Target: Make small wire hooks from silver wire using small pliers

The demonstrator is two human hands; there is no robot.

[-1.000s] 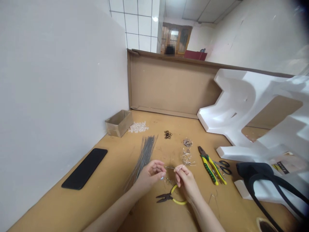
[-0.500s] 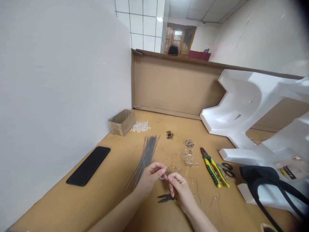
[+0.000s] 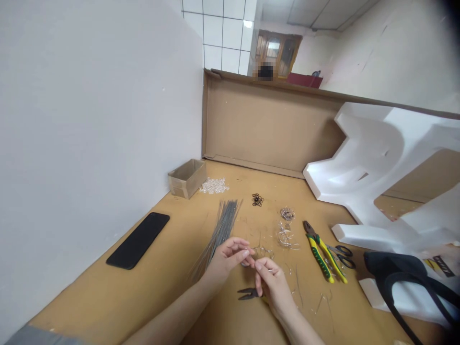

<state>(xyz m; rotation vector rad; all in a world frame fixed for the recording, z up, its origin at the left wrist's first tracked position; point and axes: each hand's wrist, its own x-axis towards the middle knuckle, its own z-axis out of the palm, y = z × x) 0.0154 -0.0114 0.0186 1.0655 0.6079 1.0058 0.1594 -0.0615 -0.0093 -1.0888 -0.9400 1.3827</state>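
Note:
My left hand (image 3: 227, 258) and my right hand (image 3: 273, 284) meet over the brown table (image 3: 108, 297), fingertips pinched together on a thin bent wire piece (image 3: 259, 251). Small pliers (image 3: 247, 293) with a yellow handle lie on the table just under my right hand, partly hidden by it. A bundle of straight grey wires (image 3: 220, 231) lies just left of my left hand. Bent wire pieces (image 3: 286, 237) and a small coil (image 3: 287, 213) sit a little beyond my right hand.
A black phone (image 3: 138, 240) lies at the left. A small cardboard box (image 3: 187, 178), clear beads (image 3: 214, 186) and black rings (image 3: 257, 200) are farther back. Green-yellow pliers (image 3: 323, 251), scissors (image 3: 341, 252), a black bag (image 3: 406, 278) and white foam (image 3: 388, 167) are at the right.
My hands came together from slightly apart and now pinch the wire piece at one spot. My right hand moved nearer, covering the small pliers' handle. The camera drifted left.

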